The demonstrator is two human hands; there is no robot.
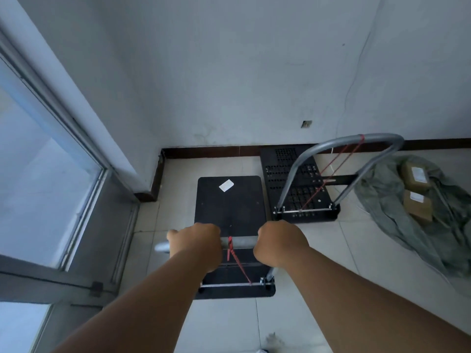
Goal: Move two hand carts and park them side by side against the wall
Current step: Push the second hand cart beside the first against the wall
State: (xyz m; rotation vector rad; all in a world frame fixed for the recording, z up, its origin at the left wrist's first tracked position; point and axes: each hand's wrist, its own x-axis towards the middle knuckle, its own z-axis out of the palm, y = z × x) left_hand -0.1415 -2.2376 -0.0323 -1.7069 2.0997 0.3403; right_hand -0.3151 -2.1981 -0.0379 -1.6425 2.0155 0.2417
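My left hand (196, 244) and my right hand (280, 243) are both wrapped around the grey metal tube handle (238, 242) of the black flat-deck hand cart (229, 207), my fingers closed tight on the bar with knuckles up. A red cord (235, 261) is knotted on the handle between my hands and runs down to the cart's near edge. The deck carries a small white label (226, 185) near its far end. This cart stands on the pale tiled floor (318, 250), its far end short of the dark brown skirting board (211, 152) at the foot of the white wall (229, 72).

Just to its right stands the second cart, a black perforated plastic platform cart (293, 179) with a curved grey hoop handle (356, 141) and its own red cord; its far end reaches the skirting. The two decks sit near each other, with a narrow gap between them. Further right a grey-green sack (397, 200) lies on the floor with two brown cardboard parcels (415, 179) on it. A glass door with a grey frame (84, 154) is on my left.
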